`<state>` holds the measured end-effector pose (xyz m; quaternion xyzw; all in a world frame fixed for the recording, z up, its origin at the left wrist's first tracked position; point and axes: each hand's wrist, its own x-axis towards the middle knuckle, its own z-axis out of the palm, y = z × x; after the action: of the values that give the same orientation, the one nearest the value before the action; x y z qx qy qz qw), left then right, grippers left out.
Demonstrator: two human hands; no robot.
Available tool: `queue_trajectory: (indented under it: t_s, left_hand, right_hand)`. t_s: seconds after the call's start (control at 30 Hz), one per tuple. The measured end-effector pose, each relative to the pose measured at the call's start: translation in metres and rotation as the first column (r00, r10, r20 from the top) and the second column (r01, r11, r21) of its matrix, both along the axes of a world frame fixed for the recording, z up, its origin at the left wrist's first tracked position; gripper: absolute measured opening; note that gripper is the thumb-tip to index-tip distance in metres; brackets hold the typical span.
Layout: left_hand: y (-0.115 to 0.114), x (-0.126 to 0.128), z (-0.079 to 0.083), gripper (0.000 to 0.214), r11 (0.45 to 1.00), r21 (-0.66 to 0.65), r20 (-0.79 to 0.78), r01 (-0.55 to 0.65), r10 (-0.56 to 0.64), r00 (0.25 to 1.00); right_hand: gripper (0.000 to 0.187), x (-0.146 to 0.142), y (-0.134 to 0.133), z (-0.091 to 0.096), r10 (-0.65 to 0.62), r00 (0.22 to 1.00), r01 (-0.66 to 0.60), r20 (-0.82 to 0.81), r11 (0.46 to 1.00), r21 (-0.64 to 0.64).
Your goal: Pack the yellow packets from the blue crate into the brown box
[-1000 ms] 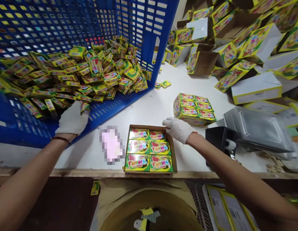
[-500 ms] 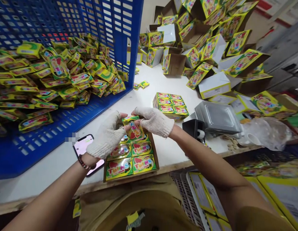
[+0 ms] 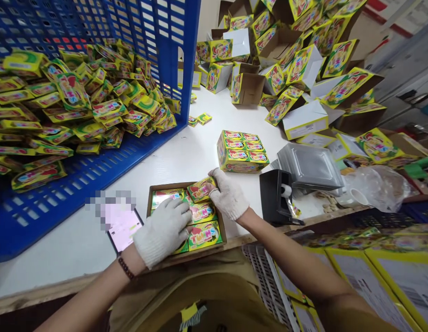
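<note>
An open brown carton lies near the table's front edge, filled with yellow-green "Twins" packs. My left hand, in a white knit glove, rests flat on the packs at the carton's left side. My gloved right hand pinches one small pack, tilted over the carton's far right corner. A big blue plastic crate lies on its side at the left, with several loose packs spilling inside it.
A phone lies left of the carton. Beyond it stand a filled yellow box, a black tape dispenser, a stack of silver bags and a heap of empty printed boxes. Printed flat boxes sit at lower right.
Both hands came down from holding a pack above the carton. My left hand now lies flat on the packs. My right hand carries one pack to the far right corner.
</note>
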<state>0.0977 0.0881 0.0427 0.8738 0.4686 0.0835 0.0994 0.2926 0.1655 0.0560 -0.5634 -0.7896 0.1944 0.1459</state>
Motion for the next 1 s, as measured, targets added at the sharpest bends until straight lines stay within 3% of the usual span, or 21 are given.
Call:
queue_trajectory:
  t_s: [0.1,0.23,0.37,0.47,0.6,0.83,0.9,1.0]
  left_hand:
    - [-0.011,0.003,-0.003,0.014,1.000,-0.025,-0.052,0.001,-0.002,0.999]
    - [-0.005,0.010,0.005,0.024,0.996,-0.071,-0.080,-0.056,0.050,0.996]
    - [0.014,0.024,0.004,0.027,0.998,0.058,-0.045,-0.006,0.008,0.999]
    - [0.023,0.033,-0.005,0.049,0.999,0.045,-0.067,0.007,-0.004,0.998]
    - [0.020,0.037,-0.014,0.055,1.000,-0.022,-0.112,-0.008,0.005,0.994]
    - [0.017,0.037,-0.024,0.078,0.994,-0.100,-0.087,0.037,-0.045,0.995]
    - [0.020,0.031,-0.023,0.075,0.984,-0.169,-0.037,0.053,-0.060,0.998]
    - [0.015,0.006,-0.029,0.055,0.978,-0.207,0.200,-0.038,0.080,0.977]
  right_hand:
    - [0.032,-0.006,-0.005,-0.016,-0.050,0.998,0.047,0.049,0.997,0.059]
    - [0.023,-0.008,-0.007,-0.025,0.059,0.994,-0.071,0.093,0.988,0.136]
    - [0.038,-0.005,-0.004,-0.039,0.031,0.998,-0.019,-0.058,0.981,0.192]
    - [0.048,-0.004,-0.002,-0.049,-0.080,0.981,0.101,-0.174,0.988,0.115]
    - [0.048,-0.006,-0.002,-0.058,-0.153,0.965,0.142,-0.214,0.988,-0.068]
    - [0.043,-0.014,0.004,-0.072,-0.229,0.862,0.200,-0.451,0.973,-0.113]
    - [0.043,-0.015,0.006,-0.070,-0.233,0.864,0.195,-0.447,0.972,-0.130]
    - [0.043,-0.012,0.005,-0.059,-0.202,0.881,0.187,-0.428,0.979,-0.078]
